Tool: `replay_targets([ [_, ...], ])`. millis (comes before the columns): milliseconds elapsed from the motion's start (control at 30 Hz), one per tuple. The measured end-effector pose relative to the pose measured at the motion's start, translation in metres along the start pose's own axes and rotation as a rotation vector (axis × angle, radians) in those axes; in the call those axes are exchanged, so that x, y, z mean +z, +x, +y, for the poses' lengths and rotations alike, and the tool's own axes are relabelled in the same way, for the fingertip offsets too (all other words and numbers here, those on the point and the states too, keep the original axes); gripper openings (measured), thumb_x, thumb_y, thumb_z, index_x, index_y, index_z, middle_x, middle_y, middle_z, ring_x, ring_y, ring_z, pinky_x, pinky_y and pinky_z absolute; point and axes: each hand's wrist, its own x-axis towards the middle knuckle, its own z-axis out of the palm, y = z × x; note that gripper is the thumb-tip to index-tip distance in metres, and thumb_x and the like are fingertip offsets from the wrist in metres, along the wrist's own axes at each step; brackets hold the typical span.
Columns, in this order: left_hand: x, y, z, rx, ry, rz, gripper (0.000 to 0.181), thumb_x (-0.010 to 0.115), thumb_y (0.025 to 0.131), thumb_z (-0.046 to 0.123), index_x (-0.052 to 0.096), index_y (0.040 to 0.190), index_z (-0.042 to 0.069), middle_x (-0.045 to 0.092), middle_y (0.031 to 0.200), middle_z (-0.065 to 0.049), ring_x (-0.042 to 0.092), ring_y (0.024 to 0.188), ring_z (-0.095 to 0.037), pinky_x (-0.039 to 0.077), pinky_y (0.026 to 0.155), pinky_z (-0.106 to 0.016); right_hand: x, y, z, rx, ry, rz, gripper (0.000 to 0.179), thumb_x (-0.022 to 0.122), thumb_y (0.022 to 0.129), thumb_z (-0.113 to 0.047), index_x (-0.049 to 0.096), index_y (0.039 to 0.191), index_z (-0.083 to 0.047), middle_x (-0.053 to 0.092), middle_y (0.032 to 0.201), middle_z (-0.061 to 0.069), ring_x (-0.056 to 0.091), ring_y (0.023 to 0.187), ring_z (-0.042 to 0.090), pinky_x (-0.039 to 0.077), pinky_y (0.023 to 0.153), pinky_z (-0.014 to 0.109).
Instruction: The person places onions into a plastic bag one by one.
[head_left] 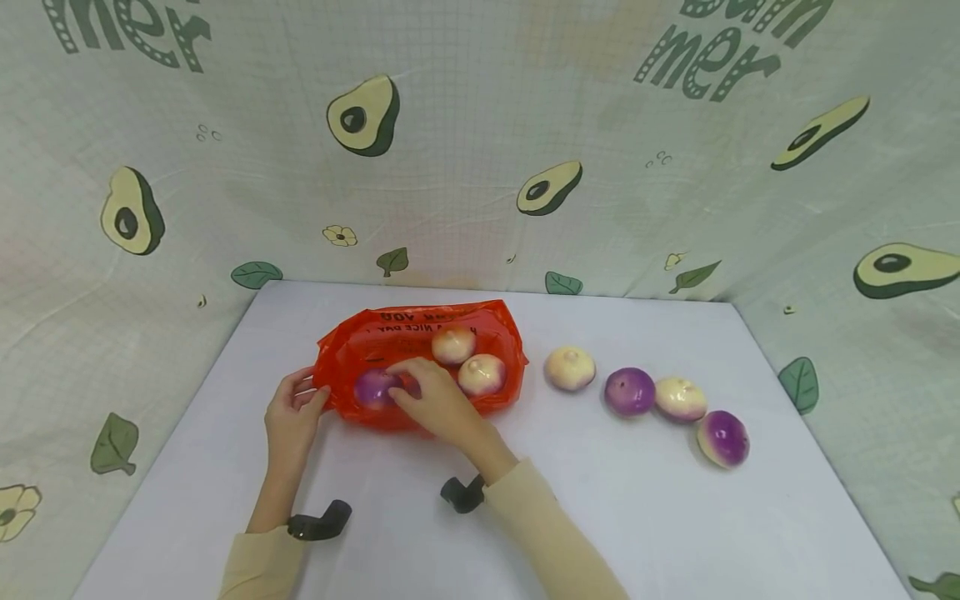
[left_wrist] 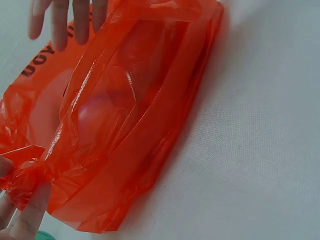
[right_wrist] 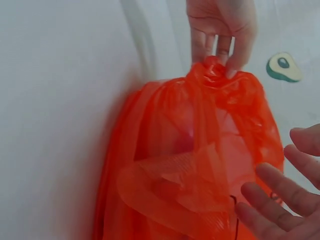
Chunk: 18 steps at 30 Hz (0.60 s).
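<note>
red bag [head_left: 397, 340] reads "nice day", reversed; patterned cloth [head_left: 465, 100] reads "mer"

Seven purple-and-white turnip-like vegetables [head_left: 630, 392] can be counted: three in the one red bag [head_left: 341, 358] and four on the one white table [head_left: 600, 517]. Four are seen mainly from the pale side, three mainly from the purple. Two hands are shown, one left hand [head_left: 294, 410] and one right hand [head_left: 431, 396]; two sleeves [head_left: 555, 533] and two black wrist devices [head_left: 321, 523] are also counted (one of each per arm). On the single backdrop [head_left: 465, 50], five avocados [head_left: 364, 117] and seven leaves [head_left: 799, 385] are printed in the head view, one leaf being cropped. Whether further vegetables are hidden in the bag cannot be told.
</note>
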Motion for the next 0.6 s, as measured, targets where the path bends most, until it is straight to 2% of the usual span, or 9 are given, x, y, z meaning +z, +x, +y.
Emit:
replay_targets([
  [200, 0.000, 0.000, 0.000, -0.005, 0.002, -0.009, 0.039, 0.057, 0.092, 0.024, 0.051, 0.129, 0.013, 0.057, 0.118, -0.012, 0.053, 0.081, 0.007, 0.045, 0.066, -0.003, -0.015, -0.012, -0.002, -0.024, 0.038, 0.054, 0.028, 0.057, 0.092, -0.023, 0.060, 0.118, -0.014, 0.063, 0.117, 0.001, 0.056, 0.114, 0.015, 0.046, 0.098, 0.029],
  [433, 0.001, 0.000, 0.000, -0.006, 0.016, -0.008, 0.040, 0.057, 0.092, 0.025, 0.051, 0.129, 0.013, 0.057, 0.118, -0.011, 0.053, 0.081, 0.007, 0.045, 0.066, -0.002, -0.032, -0.031, 0.003, 0.008, 0.179, 0.106, 0.028, 0.058, 0.091, -0.020, 0.060, 0.117, -0.010, 0.064, 0.114, 0.002, 0.056, 0.110, 0.014, 0.048, 0.096, 0.039],
  [600, -0.001, 0.000, 0.001, -0.002, 0.011, -0.006, 0.040, 0.057, 0.092, 0.026, 0.051, 0.129, 0.013, 0.057, 0.118, -0.011, 0.053, 0.082, 0.007, 0.045, 0.067, -0.002, -0.045, -0.046, 0.013, 0.049, 0.254, 0.179, 0.026, 0.059, 0.091, -0.018, 0.060, 0.117, -0.013, 0.063, 0.113, 0.001, 0.058, 0.108, 0.014, 0.051, 0.090, 0.034],
])
